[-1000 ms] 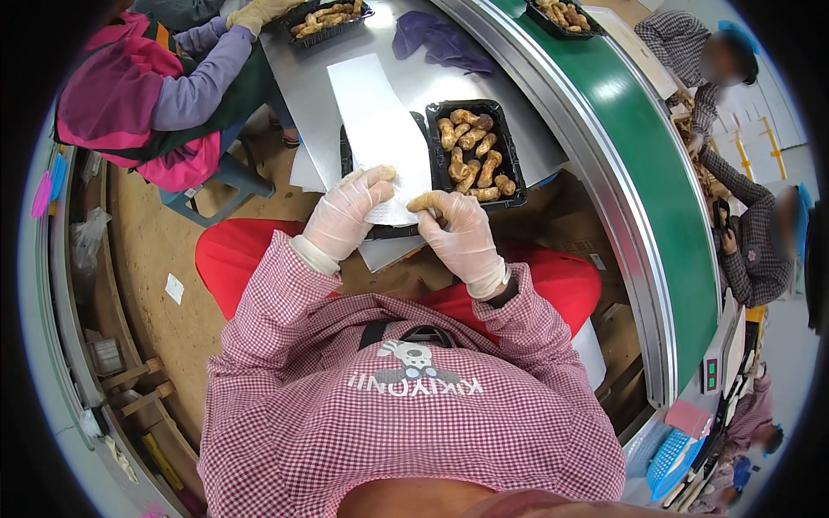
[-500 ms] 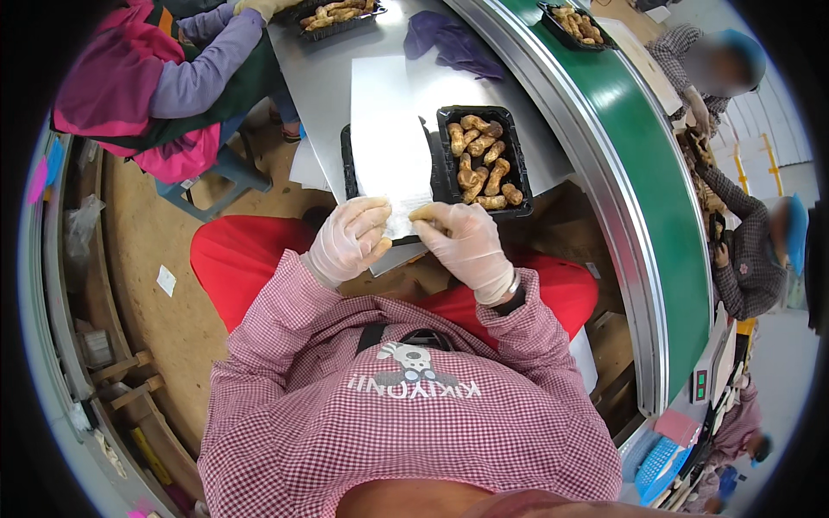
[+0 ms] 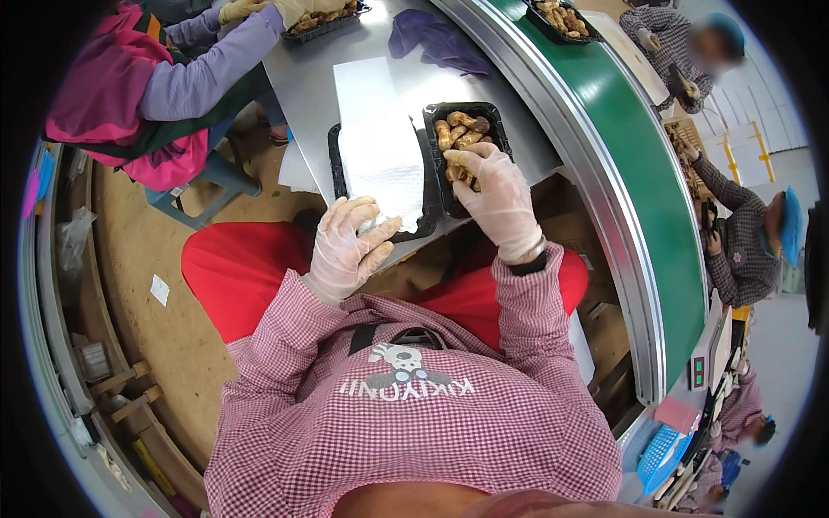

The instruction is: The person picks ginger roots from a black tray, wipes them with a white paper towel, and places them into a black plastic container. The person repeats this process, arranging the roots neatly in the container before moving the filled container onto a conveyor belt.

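Observation:
My gloved left hand (image 3: 348, 248) is open, its fingers spread beside the lower end of a white paper sheet (image 3: 377, 142). The sheet lies lengthwise over a black plastic tray (image 3: 338, 164) and runs past its far end. To the right, a second black tray (image 3: 490, 113) holds several stubby brown mushrooms (image 3: 464, 128). My gloved right hand (image 3: 501, 197) reaches over that tray, thumb and fingers apart around mushrooms near its middle. The palm hides the tray's near right part. Both trays rest on a metal table (image 3: 304, 82).
A purple cloth (image 3: 438, 41) lies farther back on the table. A green conveyor belt (image 3: 635, 173) with a metal rail curves along the right, carrying another mushroom tray (image 3: 563, 19). A co-worker (image 3: 129, 95) sits at far left on a blue stool (image 3: 186, 203). Other people stand beyond the belt.
My right hand has let go of the paper's near end and moved right, over the mushroom tray. My left hand has come off the paper's edge, and its fingers have spread. The sheet lies flatter.

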